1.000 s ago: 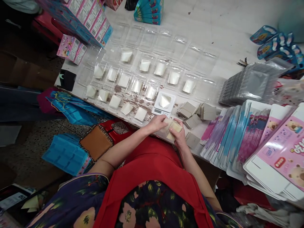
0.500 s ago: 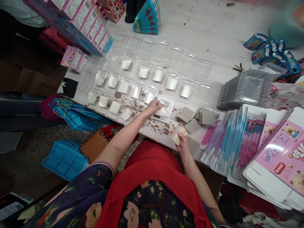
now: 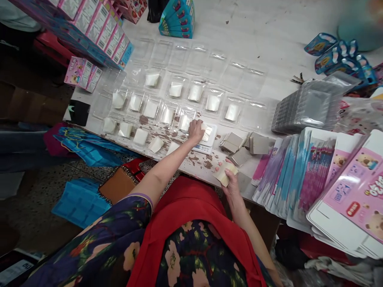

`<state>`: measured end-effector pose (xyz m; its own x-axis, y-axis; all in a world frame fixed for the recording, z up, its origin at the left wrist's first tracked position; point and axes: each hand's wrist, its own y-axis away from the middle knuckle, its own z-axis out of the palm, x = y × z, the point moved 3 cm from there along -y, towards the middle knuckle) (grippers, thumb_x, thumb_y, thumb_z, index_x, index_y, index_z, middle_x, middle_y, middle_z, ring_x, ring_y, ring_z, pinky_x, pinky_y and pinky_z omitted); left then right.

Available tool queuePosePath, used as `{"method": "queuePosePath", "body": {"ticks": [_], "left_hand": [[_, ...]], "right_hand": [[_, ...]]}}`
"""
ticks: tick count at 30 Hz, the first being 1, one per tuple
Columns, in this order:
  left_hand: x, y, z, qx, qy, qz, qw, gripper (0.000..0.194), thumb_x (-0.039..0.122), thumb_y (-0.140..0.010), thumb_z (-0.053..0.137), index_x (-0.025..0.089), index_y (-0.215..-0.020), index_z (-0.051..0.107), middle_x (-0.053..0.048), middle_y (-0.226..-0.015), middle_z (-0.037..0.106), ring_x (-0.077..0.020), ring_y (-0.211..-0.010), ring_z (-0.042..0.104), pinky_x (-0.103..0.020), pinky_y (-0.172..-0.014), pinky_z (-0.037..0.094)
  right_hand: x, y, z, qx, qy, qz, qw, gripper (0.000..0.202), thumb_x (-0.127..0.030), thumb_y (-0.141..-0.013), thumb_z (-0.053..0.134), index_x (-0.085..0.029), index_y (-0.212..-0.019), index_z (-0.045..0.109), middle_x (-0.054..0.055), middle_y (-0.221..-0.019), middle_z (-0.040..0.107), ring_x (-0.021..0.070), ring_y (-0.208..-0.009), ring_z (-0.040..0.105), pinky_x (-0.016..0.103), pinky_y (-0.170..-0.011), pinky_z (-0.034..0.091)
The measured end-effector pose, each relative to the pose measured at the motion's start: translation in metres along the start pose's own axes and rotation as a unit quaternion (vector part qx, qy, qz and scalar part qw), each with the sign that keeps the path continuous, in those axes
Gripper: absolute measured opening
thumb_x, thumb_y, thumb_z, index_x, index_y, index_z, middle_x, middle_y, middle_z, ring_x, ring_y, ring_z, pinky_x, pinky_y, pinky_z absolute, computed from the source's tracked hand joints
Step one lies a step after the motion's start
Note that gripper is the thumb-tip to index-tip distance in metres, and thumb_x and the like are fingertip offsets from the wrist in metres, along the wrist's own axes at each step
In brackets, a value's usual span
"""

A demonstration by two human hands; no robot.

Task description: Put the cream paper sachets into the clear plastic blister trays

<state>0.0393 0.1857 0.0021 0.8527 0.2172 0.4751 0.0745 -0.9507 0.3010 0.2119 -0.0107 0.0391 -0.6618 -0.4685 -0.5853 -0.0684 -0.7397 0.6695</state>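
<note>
My right hand [image 3: 228, 175] is wrapped round a thick stack of pale cream sheets [image 3: 222, 173] at the table's front edge. Over the left side of a small white scale [image 3: 211, 139], my left hand [image 3: 196, 130] has its fingers bent down beside a pale stack [image 3: 206, 133] on the scale; its fingertips are partly hidden, and I cannot make out whether they grip anything. Clear plastic trays [image 3: 214, 103] stand in rows behind, several with a white stack inside. More white stacks [image 3: 140, 136] lie along the front edge, left of the scale.
Grey card bundles [image 3: 232, 142] lie right of the scale. Further right are nested clear trays [image 3: 302, 109] and folded printed cartons [image 3: 317, 171]. Pink boxes [image 3: 101, 34] are piled at the back left, near a blue fan-shaped pile [image 3: 178, 20]. Blue bags [image 3: 80, 201] lie below the table.
My left hand has shifted slightly left and up on the scale. Another white stack now shows by my left forearm at the front edge. My right hand still holds its stack. The view has shifted slightly.
</note>
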Motion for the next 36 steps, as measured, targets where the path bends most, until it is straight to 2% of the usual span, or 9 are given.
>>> {"method": "queuePosePath", "body": {"ticks": [4,8,11,14,16,22,27,32,36], "left_hand": [[-0.007,0.017,-0.029,0.031,0.053,-0.007,0.998,0.046,0.021,-0.082,0.059,0.016,-0.126,0.049,-0.012,-0.125,0.051,-0.0268,-0.115,0.045,-0.037,-0.094,0.04],[-0.02,0.067,-0.048,-0.031,0.134,0.013,0.99,0.023,0.025,-0.089,0.048,0.015,-0.105,0.061,-0.008,-0.106,0.061,-0.0176,-0.092,0.056,-0.031,-0.083,0.045],[-0.021,0.123,-0.041,-0.133,0.181,0.038,0.974,0.018,0.028,-0.084,0.054,0.016,-0.09,0.066,-0.005,-0.092,0.065,-0.015,-0.084,0.058,-0.027,-0.079,0.045],[-0.012,0.17,-0.026,-0.24,0.257,0.03,0.936,0.028,0.037,-0.076,0.064,0.017,-0.095,0.067,-0.003,-0.088,0.066,-0.0136,-0.078,0.058,-0.024,-0.073,0.046],[-0.005,0.187,-0.02,-0.277,0.287,0.012,0.917,0.037,0.04,-0.072,0.068,0.017,-0.101,0.067,-0.002,-0.088,0.067,-0.013,-0.074,0.059,-0.023,-0.07,0.046],[-0.001,0.185,-0.025,-0.285,0.285,-0.015,0.915,0.028,0.031,-0.07,0.066,0.015,-0.093,0.068,-0.003,-0.081,0.069,-0.0151,-0.075,0.062,-0.024,-0.07,0.048],[-0.002,0.177,-0.029,-0.293,0.352,-0.035,0.888,0.022,0.026,-0.067,0.067,0.012,-0.084,0.07,-0.004,-0.081,0.071,-0.0156,-0.078,0.064,-0.024,-0.072,0.049],[0.002,0.171,-0.032,-0.329,0.415,-0.094,0.843,0.019,0.025,-0.065,0.068,0.011,-0.078,0.07,-0.001,-0.066,0.065,-0.0103,-0.06,0.057,-0.024,-0.062,0.05],[0.003,0.168,-0.035,-0.339,0.438,-0.122,0.823,0.015,0.024,-0.063,0.071,0.011,-0.071,0.069,0.0,-0.066,0.064,-0.0084,-0.059,0.056,-0.022,-0.058,0.049]], "right_hand": [[0.001,-0.001,0.003,-0.011,0.007,-0.003,1.0,0.054,-0.03,-0.062,0.075,-0.029,-0.112,0.055,0.0,-0.093,0.068,0.0213,-0.077,0.069,0.042,-0.076,0.057],[0.006,-0.005,0.004,-0.016,0.027,-0.003,1.0,0.056,-0.03,-0.06,0.076,-0.029,-0.111,0.055,0.0,-0.093,0.068,0.0202,-0.075,0.068,0.041,-0.074,0.056],[0.012,-0.006,0.006,-0.027,0.049,0.005,0.998,0.057,-0.029,-0.061,0.078,-0.028,-0.112,0.053,0.0,-0.094,0.067,0.0189,-0.075,0.068,0.038,-0.072,0.056],[0.018,-0.005,0.011,-0.039,0.082,0.013,0.996,0.06,-0.026,-0.059,0.08,-0.028,-0.113,0.053,0.0,-0.097,0.067,0.0174,-0.075,0.067,0.034,-0.07,0.055],[0.022,-0.003,0.016,-0.049,0.101,0.013,0.994,0.062,-0.026,-0.059,0.081,-0.027,-0.113,0.052,0.001,-0.098,0.066,0.0172,-0.077,0.066,0.034,-0.071,0.055],[0.024,-0.003,0.025,-0.052,0.133,0.004,0.99,0.065,-0.026,-0.056,0.084,-0.026,-0.112,0.052,0.0,-0.095,0.066,0.0169,-0.076,0.064,0.035,-0.073,0.055],[0.017,-0.003,0.031,-0.069,0.139,-0.001,0.988,0.065,-0.025,-0.055,0.084,-0.028,-0.112,0.053,0.0,-0.097,0.065,0.0164,-0.075,0.065,0.032,-0.07,0.056],[0.008,0.0,0.038,-0.068,0.125,-0.009,0.99,0.067,-0.025,-0.053,0.085,-0.028,-0.112,0.052,0.0,-0.097,0.064,0.0167,-0.075,0.065,0.032,-0.066,0.057],[0.004,0.001,0.041,-0.064,0.121,-0.019,0.99,0.066,-0.025,-0.053,0.085,-0.028,-0.111,0.053,0.0,-0.097,0.064,0.0167,-0.076,0.065,0.032,-0.067,0.056]]}}
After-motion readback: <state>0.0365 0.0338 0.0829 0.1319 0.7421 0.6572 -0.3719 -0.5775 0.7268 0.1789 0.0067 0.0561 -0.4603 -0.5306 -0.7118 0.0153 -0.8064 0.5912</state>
